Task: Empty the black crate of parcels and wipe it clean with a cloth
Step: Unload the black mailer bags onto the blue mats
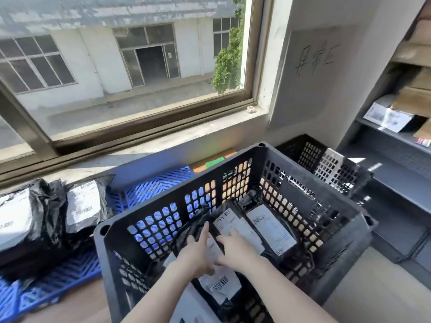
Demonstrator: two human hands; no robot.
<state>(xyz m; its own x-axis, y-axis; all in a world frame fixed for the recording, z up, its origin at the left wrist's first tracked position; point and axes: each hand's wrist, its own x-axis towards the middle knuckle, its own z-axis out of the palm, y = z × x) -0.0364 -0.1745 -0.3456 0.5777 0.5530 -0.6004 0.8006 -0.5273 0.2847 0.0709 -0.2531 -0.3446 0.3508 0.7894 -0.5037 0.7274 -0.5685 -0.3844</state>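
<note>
The black perforated crate point(177, 206) fills the lower middle of the head view. Inside it lie several black-wrapped parcels with white barcode labels. Both my hands reach down into the crate. My left hand point(198, 250) lies with straight fingers on a black plastic-wrapped parcel point(193, 227). My right hand point(235, 250) rests on a boxy labelled parcel point(233, 227) beside a second one point(270, 229). Another labelled parcel point(219, 283) lies under my wrists. No cloth shows.
Black bagged parcels point(77, 206) are piled on a blue plastic pallet point(58, 280) to the left. A second black crate point(326, 166) stands behind on the right. Grey shelves point(394, 136) with boxes line the right wall. A window sill point(140, 141) runs ahead.
</note>
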